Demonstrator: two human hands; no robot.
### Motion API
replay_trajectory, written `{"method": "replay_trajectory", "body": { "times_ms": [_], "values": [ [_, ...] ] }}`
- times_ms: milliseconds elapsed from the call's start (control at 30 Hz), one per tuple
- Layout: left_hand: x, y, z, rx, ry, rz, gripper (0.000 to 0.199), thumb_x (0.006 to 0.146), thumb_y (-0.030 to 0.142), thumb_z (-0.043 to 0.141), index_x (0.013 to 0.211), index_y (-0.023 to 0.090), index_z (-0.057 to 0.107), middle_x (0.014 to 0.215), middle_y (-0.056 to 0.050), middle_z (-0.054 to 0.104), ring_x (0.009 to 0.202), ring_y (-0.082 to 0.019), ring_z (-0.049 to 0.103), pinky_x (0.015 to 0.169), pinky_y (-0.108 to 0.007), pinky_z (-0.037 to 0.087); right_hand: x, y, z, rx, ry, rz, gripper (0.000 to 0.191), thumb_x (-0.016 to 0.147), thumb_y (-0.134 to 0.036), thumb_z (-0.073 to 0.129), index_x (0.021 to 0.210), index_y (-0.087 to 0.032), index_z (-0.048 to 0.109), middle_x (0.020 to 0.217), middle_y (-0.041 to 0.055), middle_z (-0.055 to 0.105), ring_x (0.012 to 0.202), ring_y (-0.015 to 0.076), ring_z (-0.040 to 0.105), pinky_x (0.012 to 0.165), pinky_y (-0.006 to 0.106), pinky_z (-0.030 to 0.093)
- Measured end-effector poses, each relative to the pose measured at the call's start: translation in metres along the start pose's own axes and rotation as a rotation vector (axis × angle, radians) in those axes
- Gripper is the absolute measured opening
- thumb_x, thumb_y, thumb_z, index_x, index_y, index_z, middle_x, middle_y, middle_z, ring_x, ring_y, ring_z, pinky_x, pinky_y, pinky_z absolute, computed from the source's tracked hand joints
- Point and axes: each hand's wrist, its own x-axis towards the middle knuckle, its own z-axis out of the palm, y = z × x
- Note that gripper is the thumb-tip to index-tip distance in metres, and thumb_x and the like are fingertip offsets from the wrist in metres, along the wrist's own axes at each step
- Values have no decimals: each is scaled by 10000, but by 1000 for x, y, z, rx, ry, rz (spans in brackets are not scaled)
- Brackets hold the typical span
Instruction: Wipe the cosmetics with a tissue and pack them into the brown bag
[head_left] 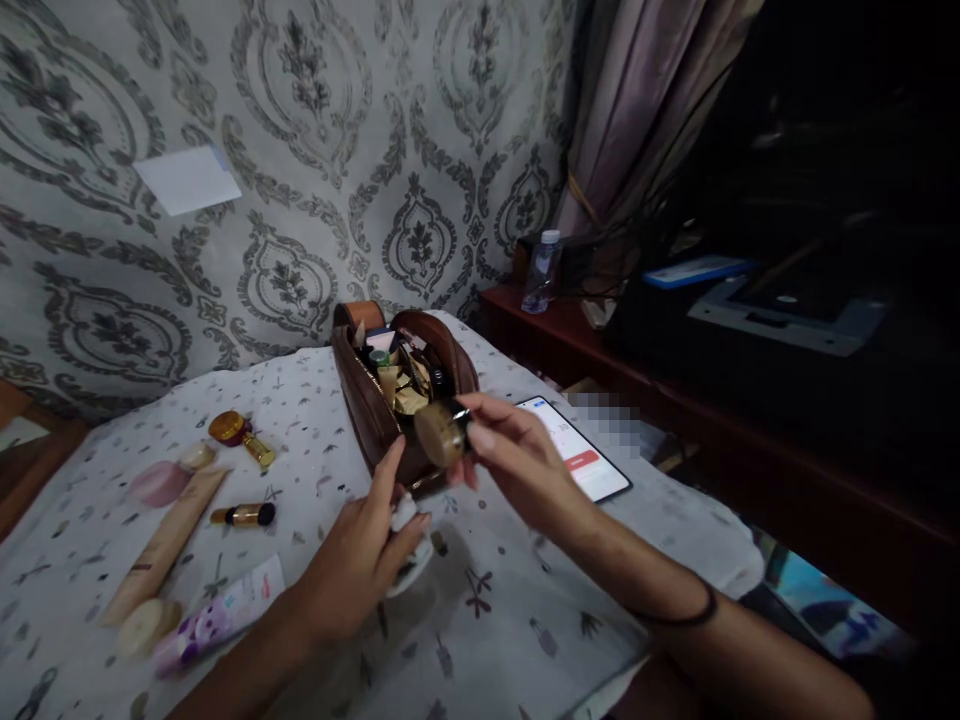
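Note:
A small round jar [439, 436] with a dark cap and a brownish-gold body is pinched in the fingers of my right hand [517, 455], raised in front of the bag. My left hand [358, 560] curls around something white and crumpled [406, 520], like a tissue or wipe; its lower part hangs beneath the fingers. The left index finger points up towards the jar without clearly touching it. Behind both hands stands a brown toiletry bag [360, 400], unzipped and packed with cosmetics, among them a green-capped tube [384, 372] and gold items.
On the patterned sheet at left lie a long beige tube [165, 545], a purple-white tube [221, 612], a gold-black small bottle [244, 515], an amber jar [229, 428] and a pink item [159, 482]. A lit phone [581, 450] lies right. A water bottle [541, 272] stands on a red-brown ledge.

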Motion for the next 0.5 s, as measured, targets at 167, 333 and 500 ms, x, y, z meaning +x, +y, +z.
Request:
{"method": "replay_trajectory", "body": {
  "times_ms": [167, 333, 500],
  "values": [
    [20, 10, 15, -132, -26, -10, 675, 902, 384, 596, 1518, 218, 375, 1237, -157, 697, 1134, -320, 658, 970, -436, 508, 31, -35, -18, -352, 99, -168, 347, 807, -400, 768, 1064, -192, 661, 842, 13, 672, 704, 132, 643, 568, 235, 498],
    [17, -7, 20, -83, -82, -28, 612, 898, 347, 583, 1489, 266, 448, 1178, -133, 738, 979, -327, 732, 854, -448, 583, 60, -41, -29, -832, -124, -322, 344, 816, -324, 765, 1132, -230, 668, 932, 8, 691, 761, 148, 631, 671, 282, 523],
    [16, -33, 32, 7, -58, 30, 614, 898, 354, 579, 1492, 259, 451, 1069, -148, 770, 791, -307, 758, 715, -435, 626, 82, -38, -32, -1081, -382, -379, 280, 821, -296, 758, 1091, -250, 699, 1013, 10, 641, 853, 167, 640, 705, 296, 518]
  ]
}}
